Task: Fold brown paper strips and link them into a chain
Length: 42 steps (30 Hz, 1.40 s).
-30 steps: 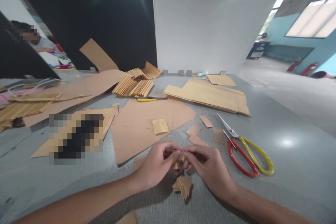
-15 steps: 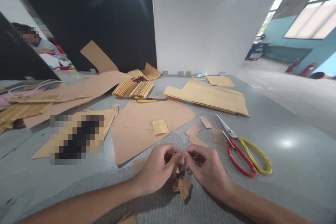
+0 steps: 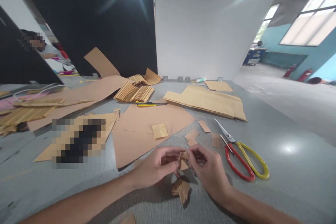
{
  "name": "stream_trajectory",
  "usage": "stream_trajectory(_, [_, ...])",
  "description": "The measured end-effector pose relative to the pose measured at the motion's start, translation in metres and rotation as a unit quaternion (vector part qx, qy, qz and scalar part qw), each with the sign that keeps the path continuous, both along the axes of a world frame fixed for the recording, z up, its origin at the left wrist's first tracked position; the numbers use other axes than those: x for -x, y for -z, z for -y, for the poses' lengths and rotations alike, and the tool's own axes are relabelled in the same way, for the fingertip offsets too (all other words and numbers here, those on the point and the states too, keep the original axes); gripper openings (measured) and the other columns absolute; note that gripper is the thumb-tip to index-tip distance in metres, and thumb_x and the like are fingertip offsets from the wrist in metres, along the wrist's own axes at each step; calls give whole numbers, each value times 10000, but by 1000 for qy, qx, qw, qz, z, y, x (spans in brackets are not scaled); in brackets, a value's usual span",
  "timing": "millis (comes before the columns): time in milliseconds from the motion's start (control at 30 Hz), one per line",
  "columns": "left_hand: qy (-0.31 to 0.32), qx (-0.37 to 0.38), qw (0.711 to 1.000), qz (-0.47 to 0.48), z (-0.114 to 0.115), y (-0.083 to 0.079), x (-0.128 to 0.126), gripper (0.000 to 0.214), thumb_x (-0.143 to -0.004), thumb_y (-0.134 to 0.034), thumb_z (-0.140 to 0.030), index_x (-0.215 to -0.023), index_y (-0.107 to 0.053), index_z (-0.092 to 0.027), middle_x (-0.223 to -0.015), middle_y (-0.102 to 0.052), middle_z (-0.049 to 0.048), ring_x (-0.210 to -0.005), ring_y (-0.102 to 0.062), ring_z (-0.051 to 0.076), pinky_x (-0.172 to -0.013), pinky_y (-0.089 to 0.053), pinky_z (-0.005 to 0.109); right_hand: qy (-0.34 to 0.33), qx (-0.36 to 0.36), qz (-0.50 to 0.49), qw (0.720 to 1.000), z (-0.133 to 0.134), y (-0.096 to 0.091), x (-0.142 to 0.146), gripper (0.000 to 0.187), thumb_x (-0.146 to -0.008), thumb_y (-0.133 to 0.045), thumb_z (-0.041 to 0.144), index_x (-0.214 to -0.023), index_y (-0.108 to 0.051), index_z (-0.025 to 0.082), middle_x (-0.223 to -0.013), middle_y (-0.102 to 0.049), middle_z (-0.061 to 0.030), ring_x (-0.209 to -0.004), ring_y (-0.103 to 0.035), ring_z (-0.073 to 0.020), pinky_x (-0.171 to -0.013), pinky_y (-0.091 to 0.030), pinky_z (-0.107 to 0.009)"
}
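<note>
My left hand (image 3: 157, 166) and my right hand (image 3: 208, 171) meet low in the middle of the view, both pinching a small folded piece of brown paper (image 3: 183, 160) just above the grey table (image 3: 283, 168). Fingers of both hands are curled tight round it. Directly below the hands lies a small pile of folded brown paper pieces (image 3: 181, 189). A large brown paper sheet (image 3: 144, 127) lies just beyond my left hand, with a small yellowish folded square (image 3: 160, 131) on it.
Red and yellow handled scissors (image 3: 243, 155) lie open right of my right hand. Small paper scraps (image 3: 203, 131), a stack of brown sheets (image 3: 207, 100), a yellow utility knife (image 3: 147, 104) and fans of folded strips (image 3: 135, 89) lie further back. Another person sits at far left.
The camera tilted up slightly. My hands stayed together, working the small paper piece, which now stands out more between the fingertips.
</note>
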<state>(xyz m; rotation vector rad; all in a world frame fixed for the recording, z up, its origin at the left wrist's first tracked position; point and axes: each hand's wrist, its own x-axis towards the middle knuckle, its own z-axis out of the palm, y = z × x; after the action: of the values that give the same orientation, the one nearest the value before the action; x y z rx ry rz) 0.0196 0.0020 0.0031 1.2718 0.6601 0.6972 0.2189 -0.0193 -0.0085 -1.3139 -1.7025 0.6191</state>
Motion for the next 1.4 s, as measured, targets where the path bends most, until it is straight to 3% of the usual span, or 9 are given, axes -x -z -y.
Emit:
stream_trajectory(100, [-6,7,1000,21,-1,5,2,440,-847,-789,-299,-1250,-679,-158,-1171,-713,159,-996,-683,244,-860,-559,376,-5,-27,4,1000,2,0,0,164,-950,-567,233,-816,-657,203,-730,-669,0,-634,-616,-142,-604,-473,-224])
stream_trajectory(333, [-17,-23,1000,11,-3,4,-1,319,-863,-769,-370,-971,-739,-71,-829,-737,124,-750,-682,195,-732,-556,328,-75,-53,1,996,8,-4,2,144,-939,-576,171,-846,-679,209,-761,-680,7,-631,-612,-126,-609,-469,-214])
stream_trajectory(733, [-32,-42,999,-14,-3,7,0,302,-883,-740,-388,-870,-726,-86,-722,-706,86,-657,-673,180,-664,-549,292,-118,-46,-4,992,8,-8,0,156,-951,-578,188,-869,-711,194,-774,-699,-19,-672,-630,-141,-620,-472,-233])
stream_trajectory(1033, [-31,-57,997,-30,-3,4,0,320,-895,-720,-404,-860,-729,-87,-734,-717,93,-673,-680,186,-671,-551,292,-123,-12,-4,992,9,-11,1,174,-962,-606,273,-851,-714,195,-752,-716,-17,-643,-644,-138,-595,-479,-233])
stream_trajectory(1267, [-41,-61,997,-36,-2,3,-2,284,-886,-732,-376,-872,-743,-92,-762,-734,98,-701,-699,199,-690,-567,302,-119,69,-62,989,5,-5,3,242,-973,-580,300,-796,-693,180,-671,-667,-4,-501,-591,-112,-510,-482,-220])
stream_trajectory(1400, [-44,-55,997,-32,-2,2,-2,274,-881,-736,-369,-892,-742,-95,-782,-740,102,-725,-708,209,-705,-577,314,-110,80,-77,988,3,-1,3,227,-964,-591,303,-803,-699,183,-669,-671,-1,-479,-602,-110,-484,-479,-210])
